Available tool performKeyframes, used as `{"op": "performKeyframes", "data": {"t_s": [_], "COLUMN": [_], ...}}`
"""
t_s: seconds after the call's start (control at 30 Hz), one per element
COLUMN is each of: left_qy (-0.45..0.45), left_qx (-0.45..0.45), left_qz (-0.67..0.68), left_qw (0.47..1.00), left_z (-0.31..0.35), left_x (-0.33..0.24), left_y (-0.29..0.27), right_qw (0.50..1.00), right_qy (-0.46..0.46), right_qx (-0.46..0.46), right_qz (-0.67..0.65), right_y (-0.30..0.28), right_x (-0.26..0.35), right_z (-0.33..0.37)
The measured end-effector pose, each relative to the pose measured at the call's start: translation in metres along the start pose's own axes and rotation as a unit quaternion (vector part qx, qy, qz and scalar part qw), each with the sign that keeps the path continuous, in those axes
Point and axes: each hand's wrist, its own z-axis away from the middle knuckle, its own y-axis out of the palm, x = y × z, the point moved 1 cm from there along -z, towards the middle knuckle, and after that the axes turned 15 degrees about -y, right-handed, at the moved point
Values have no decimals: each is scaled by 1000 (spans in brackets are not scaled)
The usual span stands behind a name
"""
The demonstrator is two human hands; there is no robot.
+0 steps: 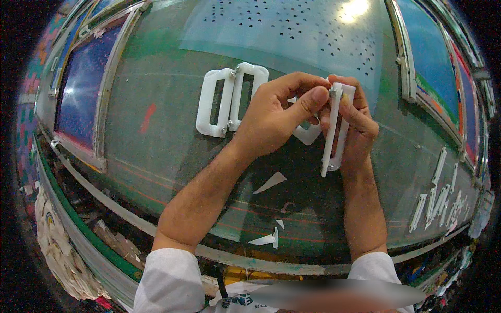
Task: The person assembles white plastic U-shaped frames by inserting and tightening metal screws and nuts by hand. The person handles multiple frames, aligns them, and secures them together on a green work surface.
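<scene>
My right hand [360, 122] is closed around a pair of white plastic frames [327, 143], held up edge-on with the narrow sides toward me. At their upper corner a bit of metal hardware shows. My left hand [274, 112] has its thumb and fingers pinched together beside that corner; whatever lies between the fingertips is hidden. To the left, two more white frames [215, 103] with long slots lie flat on the table, side by side, with small metal fittings between them. Another white piece [308, 134] lies partly covered behind my left hand.
White scraps [271, 182] lie on the green table [156, 172] near me. Thin white strips [436, 208] lie at the right. Framed screens [91, 94] stand at the left and more framed screens [433, 62] at the right. A translucent dotted sheet [292, 31] covers the far side.
</scene>
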Motion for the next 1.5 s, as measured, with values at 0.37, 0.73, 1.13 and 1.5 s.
{"op": "performKeyframes", "data": {"t_s": [0.37,0.73,1.13,1.5], "left_qy": [82,28,145,279], "left_qx": [-83,-18,-103,-169], "left_qz": [-121,-107,-169,-345], "left_qw": [986,994,970,880], "left_z": [3,11,3,6], "left_x": [-3,-10,-1,-7], "left_y": [4,5,11,1], "right_qw": [999,986,990,998], "right_qy": [-12,-114,-94,-53], "right_qx": [10,-62,17,22], "right_qz": [28,-104,-106,35], "right_y": [-6,-13,-11,-2], "right_x": [2,1,-5,-10], "right_z": [-2,-13,-11,-8]}}
